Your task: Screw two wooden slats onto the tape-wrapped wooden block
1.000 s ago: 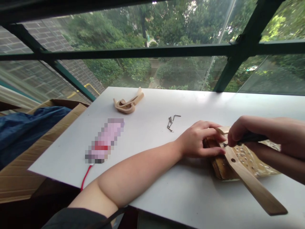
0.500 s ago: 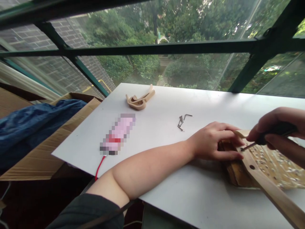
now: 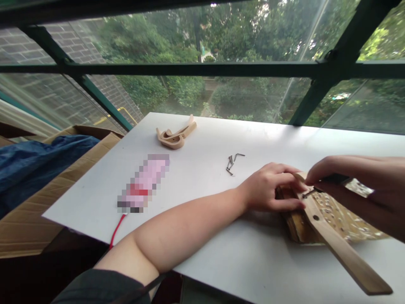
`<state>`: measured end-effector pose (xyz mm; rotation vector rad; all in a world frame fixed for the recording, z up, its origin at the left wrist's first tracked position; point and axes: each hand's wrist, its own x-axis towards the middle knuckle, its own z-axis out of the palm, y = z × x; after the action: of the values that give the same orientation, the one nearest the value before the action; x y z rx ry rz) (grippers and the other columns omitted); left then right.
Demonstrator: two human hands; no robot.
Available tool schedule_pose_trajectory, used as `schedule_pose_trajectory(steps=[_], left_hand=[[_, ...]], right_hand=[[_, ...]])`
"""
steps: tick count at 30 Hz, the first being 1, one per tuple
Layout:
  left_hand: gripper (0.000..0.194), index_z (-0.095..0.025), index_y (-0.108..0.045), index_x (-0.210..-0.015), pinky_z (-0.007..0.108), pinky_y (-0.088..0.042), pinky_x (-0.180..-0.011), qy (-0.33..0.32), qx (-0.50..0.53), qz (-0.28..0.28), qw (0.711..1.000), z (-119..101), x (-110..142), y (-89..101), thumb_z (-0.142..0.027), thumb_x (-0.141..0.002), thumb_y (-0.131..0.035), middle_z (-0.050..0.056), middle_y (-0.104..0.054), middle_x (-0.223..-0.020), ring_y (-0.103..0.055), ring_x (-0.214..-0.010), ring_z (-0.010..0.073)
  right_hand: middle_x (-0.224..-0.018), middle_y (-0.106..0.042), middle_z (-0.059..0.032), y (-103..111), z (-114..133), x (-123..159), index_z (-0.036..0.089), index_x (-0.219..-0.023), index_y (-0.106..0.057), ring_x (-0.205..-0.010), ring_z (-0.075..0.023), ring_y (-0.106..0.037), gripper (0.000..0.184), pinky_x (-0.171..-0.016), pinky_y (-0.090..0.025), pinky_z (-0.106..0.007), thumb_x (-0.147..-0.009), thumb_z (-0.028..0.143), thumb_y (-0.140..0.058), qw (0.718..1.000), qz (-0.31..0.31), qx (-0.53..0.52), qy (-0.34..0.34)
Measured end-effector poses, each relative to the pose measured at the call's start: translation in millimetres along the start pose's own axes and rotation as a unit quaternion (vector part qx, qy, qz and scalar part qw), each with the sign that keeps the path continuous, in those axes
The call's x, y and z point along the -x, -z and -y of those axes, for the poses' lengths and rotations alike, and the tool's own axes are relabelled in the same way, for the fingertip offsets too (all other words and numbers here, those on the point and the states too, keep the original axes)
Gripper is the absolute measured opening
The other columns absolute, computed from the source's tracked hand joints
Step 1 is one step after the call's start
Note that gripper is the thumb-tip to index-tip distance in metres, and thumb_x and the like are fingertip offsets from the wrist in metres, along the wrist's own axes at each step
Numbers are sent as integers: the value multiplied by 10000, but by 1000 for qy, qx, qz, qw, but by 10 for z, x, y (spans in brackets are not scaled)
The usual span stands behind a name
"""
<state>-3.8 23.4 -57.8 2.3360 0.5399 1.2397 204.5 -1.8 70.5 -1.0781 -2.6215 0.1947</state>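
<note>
My left hand [image 3: 267, 188] grips the upper end of a pale wooden strip [image 3: 344, 251], thumb on the near side and fingers on the far side. The strip lies slanted across a brown block [image 3: 351, 217] with a rough, pitted top, and its lower end sticks out past the block's near edge. A dark hole shows in the strip. In my right hand [image 3: 363, 190] is a screwdriver [image 3: 338, 179], its dark handle partly hidden by the fingers. The shaft slants down to a screw [image 3: 304, 196] in the strip, between the left fingers and thumb.
Several loose screws [image 3: 230, 162] and a small hex key [image 3: 239, 155] lie on the white table [image 3: 196, 177]. Curved wooden pieces [image 3: 174, 137] rest further back. Left of my arm is a blurred pink object [image 3: 147, 179] with a red cord. A cardboard box [image 3: 63, 185] stands beyond the left edge.
The view swung left and partly back. My right hand shifted around the screwdriver, drawing back and then coming close over it again. The left hand keeps its grip on the strip.
</note>
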Motion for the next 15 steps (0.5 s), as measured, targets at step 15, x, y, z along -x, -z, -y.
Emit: schedule_pose_trajectory(steps=[15], left_hand=[[353,-150,-742,-1015,393,-469,-1095,18,-1,-4,1000,-24,4,15,-462,-849,-739,150,-686,-1206,-634,-1196,264]], right_hand=[[-667,-704,68,112,5,35,352,-954,-625,-440,-125,-607,173,-388,-475,-220,-937,466,-496,999,-23,39,30]])
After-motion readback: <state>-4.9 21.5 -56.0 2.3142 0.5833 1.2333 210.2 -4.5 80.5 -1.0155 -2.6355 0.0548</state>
